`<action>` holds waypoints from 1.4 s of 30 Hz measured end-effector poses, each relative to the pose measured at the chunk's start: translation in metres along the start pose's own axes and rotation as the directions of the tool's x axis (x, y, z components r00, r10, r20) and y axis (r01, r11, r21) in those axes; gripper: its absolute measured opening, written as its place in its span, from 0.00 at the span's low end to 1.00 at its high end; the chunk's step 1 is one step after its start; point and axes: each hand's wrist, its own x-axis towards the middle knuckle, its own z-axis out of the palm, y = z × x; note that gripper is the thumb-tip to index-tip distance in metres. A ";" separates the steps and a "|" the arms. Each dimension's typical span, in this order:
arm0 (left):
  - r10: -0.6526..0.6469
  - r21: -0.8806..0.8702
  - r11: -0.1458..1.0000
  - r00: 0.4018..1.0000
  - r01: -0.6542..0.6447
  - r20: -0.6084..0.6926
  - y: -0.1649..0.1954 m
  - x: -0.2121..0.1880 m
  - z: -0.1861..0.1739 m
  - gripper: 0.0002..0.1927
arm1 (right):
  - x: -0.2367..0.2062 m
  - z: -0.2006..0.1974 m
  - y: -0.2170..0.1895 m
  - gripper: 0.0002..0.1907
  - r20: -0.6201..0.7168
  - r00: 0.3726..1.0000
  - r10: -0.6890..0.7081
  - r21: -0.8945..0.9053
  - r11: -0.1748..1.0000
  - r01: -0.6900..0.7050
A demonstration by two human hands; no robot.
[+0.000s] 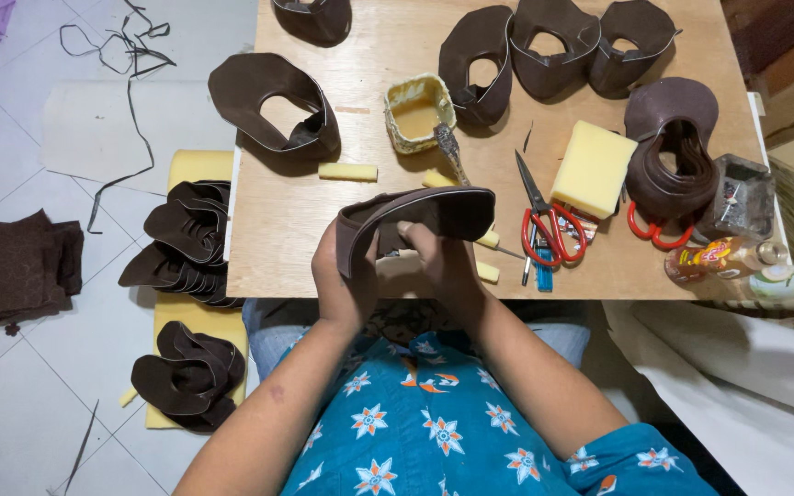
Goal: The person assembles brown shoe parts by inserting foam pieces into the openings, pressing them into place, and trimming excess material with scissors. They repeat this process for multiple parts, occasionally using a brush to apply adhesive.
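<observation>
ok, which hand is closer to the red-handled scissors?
Right. The right hand grips the brown leather piece just left of the red-handled scissors; the left hand holds the piece's far end, farther away.

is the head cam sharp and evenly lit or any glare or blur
Head view: mostly sharp and softly, evenly lit; the brown leather piece held by the left hand and right hand is crisp; short soft shadows on the wooden table; slight wide-angle bending at edges; no strong glare.
</observation>
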 end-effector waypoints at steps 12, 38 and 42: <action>-0.396 -0.152 0.873 0.856 0.463 0.333 -0.027 0.018 -0.036 0.22 | 0.043 -0.062 -0.006 0.11 0.249 0.968 0.043 -0.201 0.980 0.008; -0.582 0.636 0.727 0.724 0.260 0.369 -0.057 0.043 -0.022 0.14 | 0.042 -0.030 0.053 0.11 0.406 0.906 0.122 -0.474 0.875 0.095; -0.618 0.647 0.709 0.690 0.281 0.377 -0.063 0.048 -0.016 0.13 | 0.038 -0.027 0.056 0.11 0.339 0.931 0.137 -0.514 0.856 0.061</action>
